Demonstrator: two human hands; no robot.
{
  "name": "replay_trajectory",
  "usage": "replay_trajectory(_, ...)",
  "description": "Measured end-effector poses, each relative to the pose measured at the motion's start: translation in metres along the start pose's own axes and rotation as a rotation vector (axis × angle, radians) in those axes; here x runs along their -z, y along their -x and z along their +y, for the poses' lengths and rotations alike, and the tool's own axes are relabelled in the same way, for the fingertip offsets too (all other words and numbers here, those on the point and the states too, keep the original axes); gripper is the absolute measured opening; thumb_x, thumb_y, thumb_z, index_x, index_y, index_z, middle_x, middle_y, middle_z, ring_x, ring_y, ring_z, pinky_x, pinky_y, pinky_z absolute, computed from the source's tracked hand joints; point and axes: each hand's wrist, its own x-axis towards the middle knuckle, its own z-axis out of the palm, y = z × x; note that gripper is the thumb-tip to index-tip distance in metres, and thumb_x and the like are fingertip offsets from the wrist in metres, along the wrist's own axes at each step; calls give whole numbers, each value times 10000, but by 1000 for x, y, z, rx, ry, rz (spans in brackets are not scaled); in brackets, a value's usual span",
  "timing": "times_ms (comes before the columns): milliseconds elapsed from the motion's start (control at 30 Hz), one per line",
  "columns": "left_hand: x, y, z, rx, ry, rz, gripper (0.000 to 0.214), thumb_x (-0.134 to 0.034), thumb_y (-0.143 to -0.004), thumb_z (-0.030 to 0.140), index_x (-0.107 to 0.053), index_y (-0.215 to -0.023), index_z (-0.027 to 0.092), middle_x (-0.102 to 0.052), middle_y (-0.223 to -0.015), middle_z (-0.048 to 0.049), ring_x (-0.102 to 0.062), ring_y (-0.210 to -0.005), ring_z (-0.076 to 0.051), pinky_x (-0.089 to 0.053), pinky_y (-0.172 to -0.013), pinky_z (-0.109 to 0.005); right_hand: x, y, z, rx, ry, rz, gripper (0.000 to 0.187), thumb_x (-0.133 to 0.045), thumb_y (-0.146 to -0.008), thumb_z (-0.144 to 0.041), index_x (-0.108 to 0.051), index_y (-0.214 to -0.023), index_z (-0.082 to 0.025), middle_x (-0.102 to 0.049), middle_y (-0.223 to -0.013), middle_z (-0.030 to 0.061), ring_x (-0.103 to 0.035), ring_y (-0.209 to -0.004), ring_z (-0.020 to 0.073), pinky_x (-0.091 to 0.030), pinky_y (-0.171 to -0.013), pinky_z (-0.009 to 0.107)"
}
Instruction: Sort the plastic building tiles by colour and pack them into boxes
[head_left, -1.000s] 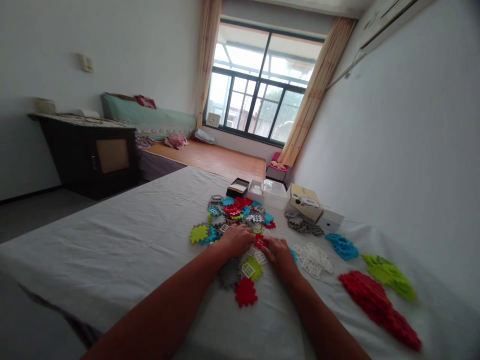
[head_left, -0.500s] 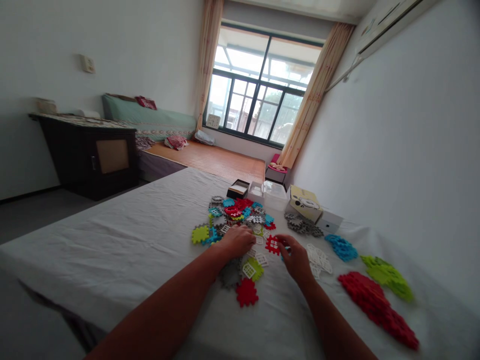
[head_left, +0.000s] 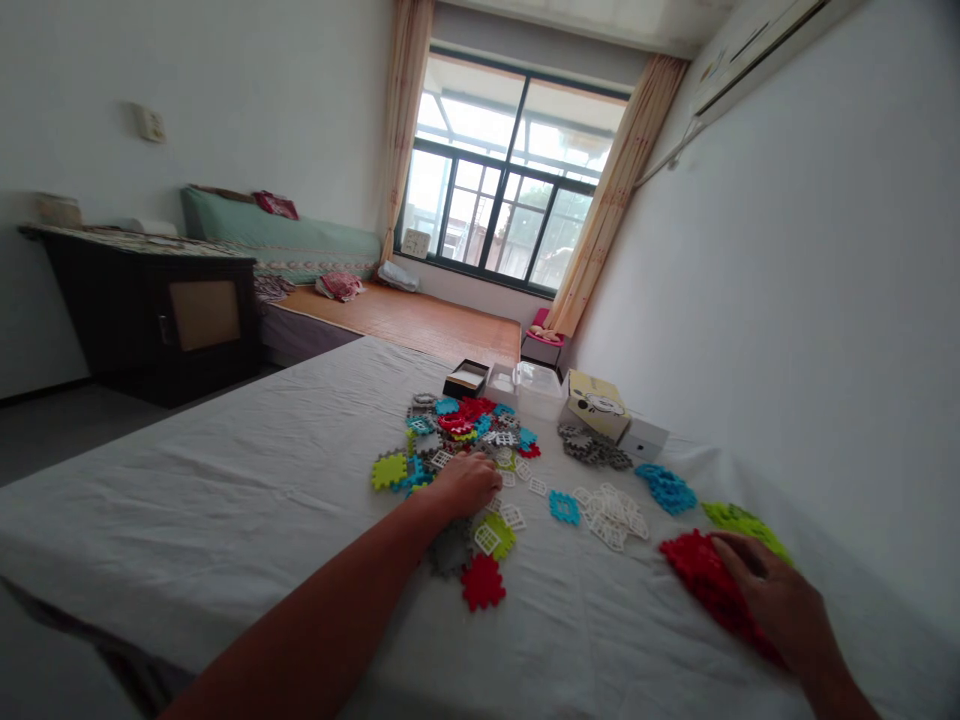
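A mixed heap of coloured toothed plastic tiles (head_left: 465, 430) lies on a white-sheeted table (head_left: 247, 480). My left hand (head_left: 466, 486) rests on the near side of that heap, fingers curled down among the pieces; what they hold is hidden. My right hand (head_left: 776, 598) lies on the pile of red tiles (head_left: 697, 572) at the right, fingers bent onto it. Sorted piles sit nearby: white tiles (head_left: 613, 508), blue tiles (head_left: 666, 487), green tiles (head_left: 731, 517), grey tiles (head_left: 596, 448). A single blue tile (head_left: 563, 506) and a red tile (head_left: 482, 582) lie apart.
Small boxes (head_left: 604, 405) and clear containers (head_left: 536, 385) stand at the table's far edge. A white wall runs close along the right side. A dark cabinet (head_left: 150, 310) and a bed (head_left: 352, 300) stand beyond the table on the left.
My right hand lifted a red tile from the middle heap and carried it right to the red pile, where it now rests. My left hand stayed on the heap.
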Motion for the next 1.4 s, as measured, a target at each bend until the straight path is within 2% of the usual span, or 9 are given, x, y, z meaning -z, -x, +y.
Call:
replay_trajectory(133,-1,0,0,5,3,-4,167,-514,-814,266,-679,-829,253,-657,-856,-38,-579,-870,-192,-429,-737,-286,-9,0,33,-24,71,-54,405,-481,-701,-586,-676,-886,-283,-708,-892,50,-656,-759,270,-509,-631,384)
replay_trajectory(267,-1,0,-1,-8,-5,2,172,-507,-815,271,-678,-837,266,-659,-854,-29,-578,-866,-199,-435,-724,-294,-14,-3,19,168,147,48,407,-408,-767,-523,-658,-875,-221,-684,-942,92,-622,-840,282,-463,-819,438)
replay_trajectory(367,-2,0,-1,-14,-9,1,171,-506,-814,272,-677,-820,262,-663,-849,-23,-580,-860,-198,-432,-713,-290,-13,-7,-32,299,135,119,386,-395,-805,-473,-642,-929,-204,-661,-991,94,-583,-913,277,-420,-887,441)
replay_trajectory(500,-2,0,-2,-7,4,-3,167,-510,-815,271,-676,-818,255,-664,-864,-24,-581,-863,-191,-428,-722,-285,-21,-7,-131,502,-45,-47,304,-420,-852,-403,-642,-954,-223,-658,-992,68,-558,-973,238,-426,-880,386)
replay_trajectory(633,1,0,-1,21,3,-4,158,-516,-818,279,-673,-827,257,-666,-873,-23,-581,-879,-201,-431,-729,-300,-54,-4,-212,660,-148,-217,265,-418,-878,-305,-638,-1016,-249,-645,-1067,53,-541,-1026,215,-418,-897,369)
replay_trajectory(733,4,0,0,60,-14,2,166,-514,-823,280,-676,-817,246,-666,-873,-37,-581,-886,-205,-434,-737,-304,-90,-8,-239,679,-156,-276,303,-410,-890,-280,-589,-1133,-240,-606,-1173,60,-503,-1112,201,-403,-939,365)
replay_trajectory(967,8,1,2,58,-40,14,205,-482,-845,283,-677,-906,272,-676,-920,-33,-586,-898,-208,-445,-751,-312,-146,-11,-249,680,-84,-398,423,-429,-888,-389,-454,-1300,-292,-460,-1363,52,-414,-1228,210,-404,-953,390)
replay_trajectory(1267,7,-1,-1,57,-21,54,192,-485,-847,287,-672,-866,246,-653,-878,-38,-567,-898,-190,-442,-734,-277,-105,10,-234,746,-227,-501,274,-489,-809,-142,-642,-1009,-249,-583,-1165,42,-512,-1083,180,-405,-946,330)
replay_trajectory(1400,3,-2,-3,45,-10,47,185,-491,-838,275,-671,-875,257,-653,-866,-30,-562,-895,-189,-436,-731,-277,-100,20,-231,687,-275,-437,275,-493,-818,-176,-612,-1057,-242,-591,-1127,46,-521,-1062,175,-410,-938,305)
